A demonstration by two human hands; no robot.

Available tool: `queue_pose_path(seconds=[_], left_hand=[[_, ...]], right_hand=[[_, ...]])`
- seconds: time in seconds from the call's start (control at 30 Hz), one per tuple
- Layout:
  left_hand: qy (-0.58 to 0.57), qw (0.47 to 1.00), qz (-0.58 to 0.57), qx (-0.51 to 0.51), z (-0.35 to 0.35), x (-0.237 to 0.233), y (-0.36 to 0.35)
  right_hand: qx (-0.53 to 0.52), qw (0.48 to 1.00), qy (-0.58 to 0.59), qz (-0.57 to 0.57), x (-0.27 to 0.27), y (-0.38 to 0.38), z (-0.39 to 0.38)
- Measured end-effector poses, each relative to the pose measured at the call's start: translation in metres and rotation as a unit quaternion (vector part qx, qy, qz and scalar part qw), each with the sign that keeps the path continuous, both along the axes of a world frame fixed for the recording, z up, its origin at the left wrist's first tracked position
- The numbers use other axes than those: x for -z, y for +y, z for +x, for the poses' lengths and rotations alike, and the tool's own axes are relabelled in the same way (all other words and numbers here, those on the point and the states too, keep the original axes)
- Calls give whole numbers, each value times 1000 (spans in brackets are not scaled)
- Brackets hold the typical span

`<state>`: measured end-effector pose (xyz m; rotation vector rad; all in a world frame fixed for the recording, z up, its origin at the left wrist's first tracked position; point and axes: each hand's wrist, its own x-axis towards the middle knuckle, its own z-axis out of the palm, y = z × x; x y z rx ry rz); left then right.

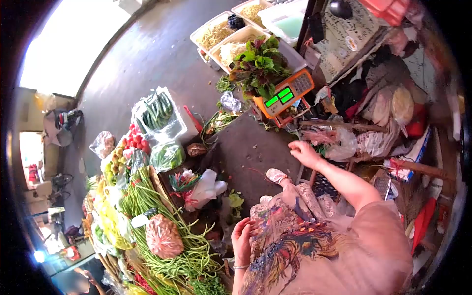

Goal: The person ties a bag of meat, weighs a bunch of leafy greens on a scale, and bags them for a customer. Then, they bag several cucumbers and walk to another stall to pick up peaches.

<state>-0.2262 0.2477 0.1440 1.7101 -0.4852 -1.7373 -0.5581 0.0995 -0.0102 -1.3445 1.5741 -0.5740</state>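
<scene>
My left hand (pixel 242 240), with a bracelet at the wrist, hangs beside my patterned clothing. Its fingers are loosely bent and I see nothing in them. My right hand (pixel 304 153) reaches out over the floor, fingers slightly curled and holding nothing visible. Beyond it stands an orange weighing scale (pixel 300 84) with lit green displays. A bunch of green and purplish leafy vegetables (pixel 260 66) rests on the scale. Long green beans (pixel 142 206) lie in a heap to the left of my left hand, with a bag of reddish-brown items (pixel 163 236) on top.
White trays of sprouts (pixel 216 34) stand behind the scale. A white box of cucumbers (pixel 162 110), red tomatoes (pixel 136 140) and a bagged green vegetable (pixel 168 155) are on the left. Plastic bags and cloths (pixel 378 103) crowd the right. Another person (pixel 81 282) appears at the lower left.
</scene>
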Motion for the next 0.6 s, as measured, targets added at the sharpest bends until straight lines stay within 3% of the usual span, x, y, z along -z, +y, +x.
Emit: queue_pose_path(seconds=[0.13,0.27,0.6], left_hand=[[-7,1000,-4,-4,22,-3,19],[-13,1000,-16,0,34,-11,34],[2,999,-39,-3,34,-1,30]], right_hand=[[-4,998,24,66,-8,84,0],[8,996,21,82,-22,121,3],[49,998,44,-4,-30,68,-16]])
